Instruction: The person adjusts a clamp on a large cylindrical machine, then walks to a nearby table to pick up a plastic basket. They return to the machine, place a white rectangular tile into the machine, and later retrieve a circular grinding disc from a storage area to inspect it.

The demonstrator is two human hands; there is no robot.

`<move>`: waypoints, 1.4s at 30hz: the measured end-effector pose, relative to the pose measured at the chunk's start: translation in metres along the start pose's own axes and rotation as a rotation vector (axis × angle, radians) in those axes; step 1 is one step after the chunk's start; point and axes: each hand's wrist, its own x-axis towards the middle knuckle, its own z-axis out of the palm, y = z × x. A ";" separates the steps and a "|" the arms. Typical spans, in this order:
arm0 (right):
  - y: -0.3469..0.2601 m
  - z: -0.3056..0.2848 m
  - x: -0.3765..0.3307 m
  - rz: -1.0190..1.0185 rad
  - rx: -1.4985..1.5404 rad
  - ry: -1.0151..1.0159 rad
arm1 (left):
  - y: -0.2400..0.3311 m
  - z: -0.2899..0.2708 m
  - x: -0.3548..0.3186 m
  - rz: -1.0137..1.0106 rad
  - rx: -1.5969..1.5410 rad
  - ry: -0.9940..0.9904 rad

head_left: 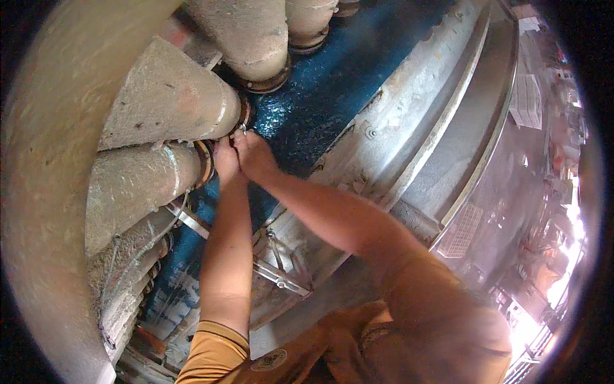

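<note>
Both my arms reach up from the lower edge, in orange sleeves. My left hand (225, 160) and my right hand (254, 153) are pressed together at a rusty flange joint (245, 114) where a large beige pipe (169, 99) meets a blue machine body (320, 83). The fingers of both hands are curled around something small and metallic at the flange. What it is stays hidden by the fingers. A second beige pipe (137, 185) with its own rusty flange (204, 163) lies just left of my left hand.
More beige pipes (252, 35) run side by side into the blue body. A grey metal rim (409, 134) curves across the right, with a metal bracket (281, 272) below my arms. Far below at the right lies a cluttered workshop floor (543, 192).
</note>
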 end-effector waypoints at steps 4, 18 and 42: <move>0.006 0.002 0.002 0.143 0.151 -0.017 | -0.009 0.002 0.005 0.014 -0.279 -0.110; -0.044 -0.108 0.071 0.002 -0.271 -0.884 | 0.008 0.009 -0.013 -0.093 -0.399 -0.163; -0.020 -0.081 0.061 0.044 -0.035 -0.683 | 0.000 0.011 -0.008 -0.111 -0.445 -0.047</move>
